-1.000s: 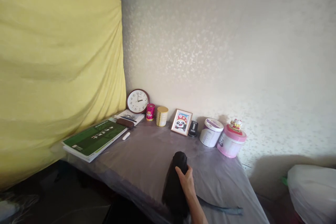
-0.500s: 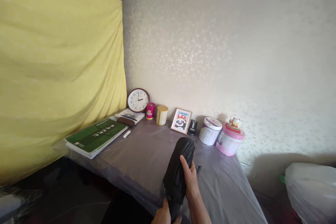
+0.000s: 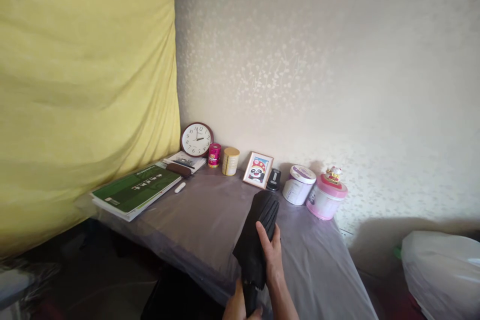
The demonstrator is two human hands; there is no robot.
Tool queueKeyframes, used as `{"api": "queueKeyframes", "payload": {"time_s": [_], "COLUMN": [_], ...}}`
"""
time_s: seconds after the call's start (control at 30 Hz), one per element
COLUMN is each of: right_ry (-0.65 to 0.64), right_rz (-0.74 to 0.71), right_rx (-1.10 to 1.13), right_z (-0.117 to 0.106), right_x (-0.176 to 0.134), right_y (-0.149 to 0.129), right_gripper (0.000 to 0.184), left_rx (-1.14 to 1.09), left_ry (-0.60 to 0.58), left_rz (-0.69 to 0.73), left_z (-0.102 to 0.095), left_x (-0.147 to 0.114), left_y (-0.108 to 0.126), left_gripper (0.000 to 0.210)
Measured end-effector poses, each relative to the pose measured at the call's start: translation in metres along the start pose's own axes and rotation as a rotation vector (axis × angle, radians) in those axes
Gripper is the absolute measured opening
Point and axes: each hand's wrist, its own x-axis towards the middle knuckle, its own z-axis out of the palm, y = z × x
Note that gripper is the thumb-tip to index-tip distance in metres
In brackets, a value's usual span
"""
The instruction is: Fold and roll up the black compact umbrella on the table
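A folded black umbrella (image 3: 252,247) is held up in front of me over the near part of the table, its top tilted away and slightly to the right. My right hand (image 3: 270,247) wraps round the right side of its gathered cloth, with the thumb lying across the folds. Lower down, my left hand (image 3: 238,305) grips the dark handle (image 3: 249,299) at the bottom edge of the view. Most of the left fingers are hidden or cut off by the frame.
Along the wall stand a round clock (image 3: 197,139), a pink can (image 3: 214,155), a yellow-lidded can (image 3: 230,162), a panda picture frame (image 3: 258,170), a black stapler-like object (image 3: 274,180), and two tubs (image 3: 298,187). A green book (image 3: 137,190) lies left, near a white oval object (image 3: 180,187).
The umbrella's cloth looks looser and more fanned at its lower end. My left hand has shifted slightly right and down, showing more handle. The view has moved a little.
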Motion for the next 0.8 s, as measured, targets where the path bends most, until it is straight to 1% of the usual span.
{"api": "queueKeyframes", "payload": {"time_s": [0.07,0.1,0.13,0.17,0.23,0.3,0.37,0.4,0.43,0.47,0.53,0.6,0.67,0.73,0.8], "right_ry": [0.052,0.073,0.084,0.084,0.056,0.014,-0.027,-0.039,-0.046,-0.05,-0.041,-0.026,-0.016,-0.004,0.012], "right_rz": [-0.037,-0.038,-0.028,-0.01,0.04,0.087,0.117,0.119,0.112,0.1,0.065,0.042,0.038,0.058,0.105], "right_rx": [-0.048,-0.06,-0.062,-0.054,-0.005,0.075,0.139,0.152,0.149,0.137,0.103,0.074,0.062,0.08,0.125], "right_z": [0.003,0.004,0.005,0.005,0.005,0.003,0.0,-0.001,-0.002,-0.002,-0.002,0.0,0.001,0.002,0.001], "right_x": [-0.001,-0.002,-0.004,-0.005,-0.007,-0.009,-0.009,-0.009,-0.009,-0.009,-0.009,-0.01,-0.012,-0.012,-0.013], "right_y": [0.002,0.001,0.0,-0.002,-0.006,-0.008,-0.008,-0.008,-0.007,-0.006,-0.004,-0.003,-0.003,-0.003,-0.004], "right_gripper": [0.077,0.079,0.081,0.082,0.081,0.075,0.07,0.069,0.068,0.068,0.068,0.068,0.065,0.061,0.059], "left_rx": [0.168,0.224,0.248,0.236,0.098,-0.129,-0.336,-0.403,-0.437,-0.434,-0.308,-0.068,0.165,0.266,0.198], "left_ry": [0.016,0.02,0.018,0.007,-0.05,-0.171,-0.301,-0.344,-0.358,-0.335,-0.21,-0.063,0.026,0.046,0.005], "left_rz": [-0.094,-0.116,-0.113,-0.079,0.029,0.084,0.071,0.049,0.04,0.047,0.062,0.05,0.004,0.011,0.083], "left_z": [-0.002,-0.004,-0.006,-0.008,-0.013,-0.016,-0.016,-0.015,-0.013,-0.011,-0.008,-0.006,-0.008,-0.012,-0.017], "left_x": [0.005,0.006,0.007,0.006,0.003,-0.002,-0.005,-0.006,-0.006,-0.005,-0.001,0.003,0.004,0.004,0.001], "left_y": [-0.002,-0.002,-0.002,0.0,0.007,0.014,0.02,0.021,0.02,0.018,0.011,0.003,0.0,0.003,0.011], "left_gripper": [0.074,0.078,0.08,0.081,0.079,0.071,0.067,0.068,0.072,0.077,0.083,0.086,0.087,0.087,0.088]}}
